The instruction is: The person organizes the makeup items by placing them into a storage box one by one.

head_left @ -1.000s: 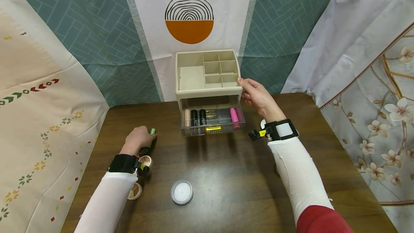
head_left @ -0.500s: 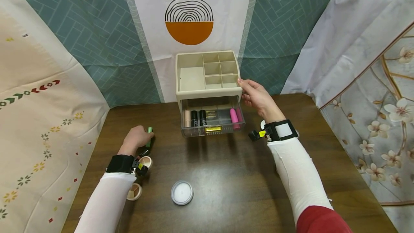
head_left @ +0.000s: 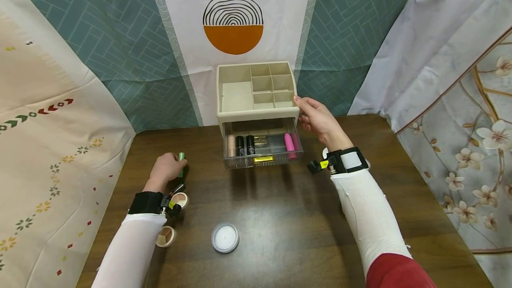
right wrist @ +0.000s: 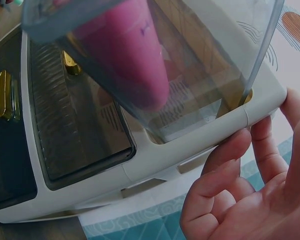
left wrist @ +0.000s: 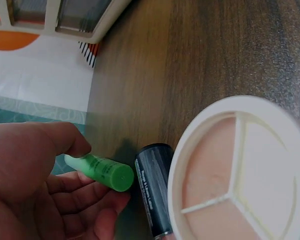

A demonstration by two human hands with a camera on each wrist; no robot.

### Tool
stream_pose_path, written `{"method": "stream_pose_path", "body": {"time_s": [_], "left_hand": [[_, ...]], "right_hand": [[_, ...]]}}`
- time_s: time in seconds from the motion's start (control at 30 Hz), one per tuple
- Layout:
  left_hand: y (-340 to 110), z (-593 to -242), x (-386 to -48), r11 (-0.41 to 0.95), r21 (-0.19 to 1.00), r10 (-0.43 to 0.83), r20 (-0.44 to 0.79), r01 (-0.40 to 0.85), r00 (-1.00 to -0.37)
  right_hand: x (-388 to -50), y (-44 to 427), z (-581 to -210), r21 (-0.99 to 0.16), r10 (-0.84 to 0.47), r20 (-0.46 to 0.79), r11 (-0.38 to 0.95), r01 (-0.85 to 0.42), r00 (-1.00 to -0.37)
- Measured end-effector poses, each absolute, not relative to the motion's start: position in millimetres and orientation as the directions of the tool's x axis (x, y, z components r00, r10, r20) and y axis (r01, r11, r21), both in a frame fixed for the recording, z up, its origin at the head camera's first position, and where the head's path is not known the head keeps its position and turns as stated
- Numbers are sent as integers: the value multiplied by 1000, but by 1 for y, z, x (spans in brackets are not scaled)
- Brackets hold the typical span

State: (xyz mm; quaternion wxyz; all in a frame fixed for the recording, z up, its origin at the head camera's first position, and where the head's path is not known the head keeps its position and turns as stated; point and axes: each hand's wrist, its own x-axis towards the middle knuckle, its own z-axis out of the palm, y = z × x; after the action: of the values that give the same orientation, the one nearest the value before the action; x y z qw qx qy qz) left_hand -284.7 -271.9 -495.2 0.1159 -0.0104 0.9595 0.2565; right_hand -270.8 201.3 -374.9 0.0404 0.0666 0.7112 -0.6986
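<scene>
At the left of the table my left hand [head_left: 165, 169] pinches a small green tube [left wrist: 102, 170] between thumb and fingers. Beside it lies a black lipstick tube [left wrist: 155, 187], next to a round cream palette with three sections [left wrist: 210, 172]. My right hand [head_left: 319, 119] grips the right edge of a cream cosmetics organizer [head_left: 258, 114], thumb at its top rim and fingers along its side. The organizer's clear upper drawer [head_left: 236, 162] is pulled out. It holds a beige tube, two black tubes [head_left: 250, 145] and a pink tube [right wrist: 130, 60].
A round white jar [head_left: 225, 238] stands at the front middle of the brown table [head_left: 288, 217]. Another round palette [head_left: 166, 236] lies by the left forearm. A small white object [head_left: 325, 153] is partly hidden by the right wrist. Patterned cloths hang behind and at both sides.
My left hand has shifted slightly left with the green tube, which now points more directly away from me. The right hand, organizer and drawer have stayed in place.
</scene>
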Motion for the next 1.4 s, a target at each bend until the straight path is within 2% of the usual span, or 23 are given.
{"method": "stream_pose_path", "body": {"time_s": [0.47,0.93,1.4], "left_hand": [[-272,-487,-281,822,554,-29,-189,-130,-982],[-273,-474,-279,751,654,34,-177,-92,-984],[-264,-461,-268,579,807,55,-183,-118,-982]], "right_hand": [[-270,201,-374,-988,36,-151,11,151,-988],[-270,202,-374,-988,30,-155,18,156,-987],[-270,202,-374,-989,24,-148,9,149,-989]]}}
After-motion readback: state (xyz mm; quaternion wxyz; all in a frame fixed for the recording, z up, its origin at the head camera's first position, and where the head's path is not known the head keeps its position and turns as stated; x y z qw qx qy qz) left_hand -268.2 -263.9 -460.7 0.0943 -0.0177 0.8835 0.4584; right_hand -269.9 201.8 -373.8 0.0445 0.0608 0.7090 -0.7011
